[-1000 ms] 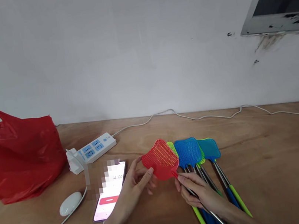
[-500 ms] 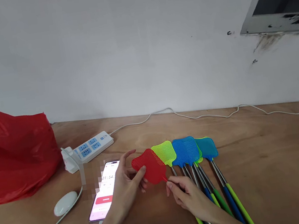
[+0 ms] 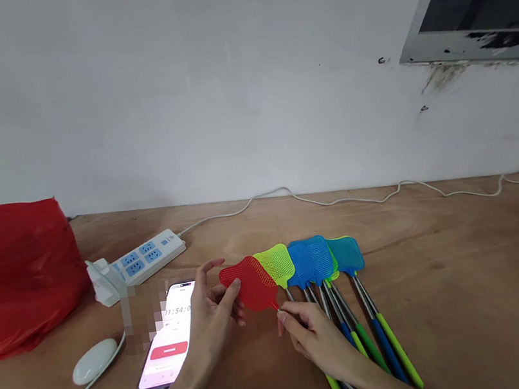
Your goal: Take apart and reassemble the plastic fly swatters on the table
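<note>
A red fly swatter (image 3: 252, 284) lies at the left end of a row of swatters on the wooden table (image 3: 474, 292). My left hand (image 3: 215, 321) pinches the left edge of its red head between thumb and fingers. My right hand (image 3: 312, 336) grips its metal shaft just below the head. Beside it, heads fanned side by side, lie a yellow-green swatter (image 3: 277, 263), a blue swatter (image 3: 311, 260) and a teal swatter (image 3: 346, 254). Their metal shafts and blue and green handles (image 3: 384, 348) run toward me, partly under my right wrist.
A lit phone (image 3: 167, 345) lies left of my left hand. Further left are a white mouse-like device (image 3: 94, 361) with its cable, a white power strip (image 3: 136, 265) and a red plastic bag (image 3: 13, 277). A white cable (image 3: 377, 198) runs along the wall.
The red swatter head has moved left, off the yellow-green head it covered, and now sits beside it. Both hands moved left with it. The camera shifted slightly right.
</note>
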Available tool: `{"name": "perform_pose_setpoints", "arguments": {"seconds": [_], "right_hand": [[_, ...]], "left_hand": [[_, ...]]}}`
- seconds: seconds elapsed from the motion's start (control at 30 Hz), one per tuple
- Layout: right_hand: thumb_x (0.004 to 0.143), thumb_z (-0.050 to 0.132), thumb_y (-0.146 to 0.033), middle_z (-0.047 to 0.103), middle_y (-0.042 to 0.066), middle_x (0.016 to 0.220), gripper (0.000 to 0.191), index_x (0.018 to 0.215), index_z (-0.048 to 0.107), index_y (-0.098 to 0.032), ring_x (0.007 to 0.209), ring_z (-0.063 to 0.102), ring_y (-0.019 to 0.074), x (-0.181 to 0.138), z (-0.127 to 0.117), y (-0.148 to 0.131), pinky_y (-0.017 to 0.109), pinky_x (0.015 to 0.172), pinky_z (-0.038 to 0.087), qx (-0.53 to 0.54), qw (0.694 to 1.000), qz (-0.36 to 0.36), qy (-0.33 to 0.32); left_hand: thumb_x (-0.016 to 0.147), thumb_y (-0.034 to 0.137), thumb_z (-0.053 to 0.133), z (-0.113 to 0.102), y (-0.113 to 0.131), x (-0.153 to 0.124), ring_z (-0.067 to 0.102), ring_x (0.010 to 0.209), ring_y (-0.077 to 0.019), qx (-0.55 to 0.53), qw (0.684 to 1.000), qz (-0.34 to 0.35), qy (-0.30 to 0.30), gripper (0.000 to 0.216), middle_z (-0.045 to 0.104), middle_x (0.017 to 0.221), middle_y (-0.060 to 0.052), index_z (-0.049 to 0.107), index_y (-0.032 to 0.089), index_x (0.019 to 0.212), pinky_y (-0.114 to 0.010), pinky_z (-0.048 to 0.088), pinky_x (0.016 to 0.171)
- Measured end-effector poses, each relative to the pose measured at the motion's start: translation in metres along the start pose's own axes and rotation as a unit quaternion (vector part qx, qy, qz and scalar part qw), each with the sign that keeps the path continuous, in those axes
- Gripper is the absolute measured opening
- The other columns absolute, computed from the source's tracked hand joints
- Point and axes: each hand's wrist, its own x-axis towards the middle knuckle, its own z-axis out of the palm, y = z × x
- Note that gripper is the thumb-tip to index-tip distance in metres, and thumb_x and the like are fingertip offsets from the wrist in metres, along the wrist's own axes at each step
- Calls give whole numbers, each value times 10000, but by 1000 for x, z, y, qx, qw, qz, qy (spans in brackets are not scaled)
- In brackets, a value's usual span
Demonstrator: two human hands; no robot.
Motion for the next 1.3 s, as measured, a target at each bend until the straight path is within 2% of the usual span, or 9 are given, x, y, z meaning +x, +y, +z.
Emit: {"name": "perform_pose_setpoints", "arguments": {"seconds": [0.13,0.3,0.47,0.57,0.7,0.77,0.87,1.03,1.3], "right_hand": [[798,621,-655,249,-160,348,457,701,503,-224,297,96,46,2,-8,-2,212,322,106,140,990,35,0],[761,680,-637,251,-167,347,452,737,525,-213,300,86,34,7,-15,-1,196,318,94,219,975,22,36],[778,721,-550,324,-143,353,400,728,584,-177,291,143,20,10,-16,4,188,327,106,244,967,2,75],[772,727,-538,320,-144,350,392,731,594,-172,290,146,18,11,-17,4,185,332,128,244,966,2,85],[756,737,-532,313,-145,354,388,735,594,-173,290,135,19,11,-20,-1,188,328,122,252,964,15,85],[754,741,-522,316,-143,365,378,733,592,-175,298,133,18,10,-21,-4,185,330,116,261,961,22,90],[742,755,-519,305,-141,372,383,710,581,-180,304,138,19,8,-24,-9,184,333,117,267,958,26,103],[739,753,-532,294,-139,375,386,727,593,-180,302,158,26,7,-27,-11,185,335,140,264,958,33,106],[700,788,-507,306,-140,376,391,702,565,-186,319,130,23,8,-28,-8,182,340,105,283,951,50,114]], "left_hand": [[806,426,693,-16,3,10,581,446,-124,-35,992,86,88,486,591,580,100,458,242,1190,-224,534,450],[933,512,513,-31,-2,13,507,385,-127,136,988,48,-49,443,537,571,89,455,225,1265,-202,430,378],[979,356,358,-40,-15,21,678,707,-227,392,909,86,-117,370,675,773,-25,511,210,1284,-325,537,681],[926,281,437,-45,-15,24,676,770,-312,478,872,77,-70,384,687,804,-79,534,183,1285,-409,511,708],[959,239,377,-42,-15,10,647,974,-370,558,823,107,-21,385,617,1219,-200,536,164,1301,-474,511,754],[952,223,410,-36,-21,-1,623,1068,-345,572,807,141,-53,348,624,1240,-167,584,176,1250,-458,521,831],[983,224,401,-27,-38,-17,577,1190,-323,576,760,245,-176,364,617,1310,-144,583,168,1293,-501,464,1014],[981,189,399,-25,-55,-23,535,1266,-343,612,724,236,-213,452,569,1397,-147,499,189,1422,-503,510,984],[901,46,360,-36,-49,-19,580,1185,-378,665,692,192,-204,529,592,1338,-198,543,108,1393,-537,520,946]]}}
